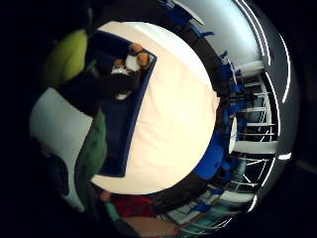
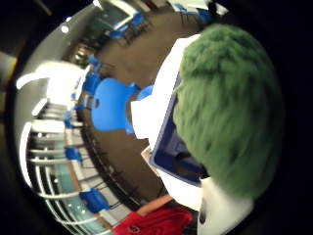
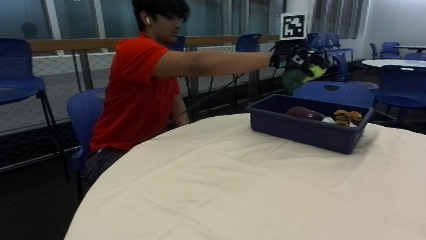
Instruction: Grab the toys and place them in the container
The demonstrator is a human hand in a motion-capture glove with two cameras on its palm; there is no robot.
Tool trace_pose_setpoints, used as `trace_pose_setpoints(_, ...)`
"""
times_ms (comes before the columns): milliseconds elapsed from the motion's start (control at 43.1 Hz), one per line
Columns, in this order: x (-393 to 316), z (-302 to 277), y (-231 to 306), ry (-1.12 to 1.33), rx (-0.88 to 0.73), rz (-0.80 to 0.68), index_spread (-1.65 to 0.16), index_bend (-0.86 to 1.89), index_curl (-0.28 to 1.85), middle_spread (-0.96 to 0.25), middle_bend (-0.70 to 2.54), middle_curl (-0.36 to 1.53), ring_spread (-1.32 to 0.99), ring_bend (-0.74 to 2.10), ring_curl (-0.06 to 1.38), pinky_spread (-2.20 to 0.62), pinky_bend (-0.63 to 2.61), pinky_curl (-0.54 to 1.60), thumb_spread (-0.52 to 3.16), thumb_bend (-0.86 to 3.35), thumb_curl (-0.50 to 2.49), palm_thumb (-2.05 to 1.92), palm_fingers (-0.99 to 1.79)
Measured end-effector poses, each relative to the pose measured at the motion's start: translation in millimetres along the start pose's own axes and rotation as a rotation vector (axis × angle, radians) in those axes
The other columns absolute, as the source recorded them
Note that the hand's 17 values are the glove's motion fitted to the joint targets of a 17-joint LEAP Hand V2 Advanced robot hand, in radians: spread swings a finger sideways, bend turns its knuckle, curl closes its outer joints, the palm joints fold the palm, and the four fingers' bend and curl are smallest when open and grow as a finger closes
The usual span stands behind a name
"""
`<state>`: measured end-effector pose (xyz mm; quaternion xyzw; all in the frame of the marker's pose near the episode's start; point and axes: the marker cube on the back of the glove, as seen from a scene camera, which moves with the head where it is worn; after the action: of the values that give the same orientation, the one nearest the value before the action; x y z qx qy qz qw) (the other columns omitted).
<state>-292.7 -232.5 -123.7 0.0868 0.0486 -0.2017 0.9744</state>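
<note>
From the left of the outside view we see the person in a red shirt seated at the round tabletop, which is covered in a cream cloth. Their right arm reaches straight out, level with the shoulder, toward the far side.

Further right, of the hands we can judge only the gloved right hand: it hangs in the air above the blue container, its fingers curled round a green plush toy with a yellow-green patch. The toy hangs below the glove, clear of the container's rim and not touching it.

The container sits on the tabletop near its far edge, beneath and slightly right of the hand. Inside it lie a dark maroon toy and, at the right end, a brown and white plush toy, the two just beside each other.

In the thumb side palm view the green fur fills much of the frame, with a blue corner of the container showing beside it over the cloth. The little finger side palm view looks down on the container with the brown and white toy at one end.
</note>
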Motion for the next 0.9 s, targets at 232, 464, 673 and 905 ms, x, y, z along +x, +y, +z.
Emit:
trace_pose_setpoints(232,8.3,16.2,9.1,-0.006,-0.116,0.060,-0.38,-0.01,0.49,-0.19,0.04,0.40,-0.18,0.20,0.37,-0.15,1.34,0.48,1.01,-0.11,0.60,0.24,-0.36)
trace_pose_setpoints(464,57.2,27.6,38.4,0.028,-0.075,0.110,-0.33,0.08,0.34,-0.06,0.07,0.29,-0.01,0.15,0.27,0.03,1.41,0.45,1.04,-0.08,0.46,-0.05,-0.35)
trace_pose_setpoints(673,113.3,55.1,84.3,0.012,-0.101,0.183,-0.33,0.11,0.29,-0.04,0.09,0.25,0.05,0.15,0.25,0.10,1.38,0.42,1.04,-0.08,0.38,-0.09,-0.31)
trace_pose_setpoints(905,151.0,77.4,145.9,-0.053,-0.151,0.235,-0.33,0.13,0.27,-0.04,0.10,0.22,0.06,0.14,0.23,0.13,1.31,0.39,1.04,-0.07,0.31,-0.09,-0.31)
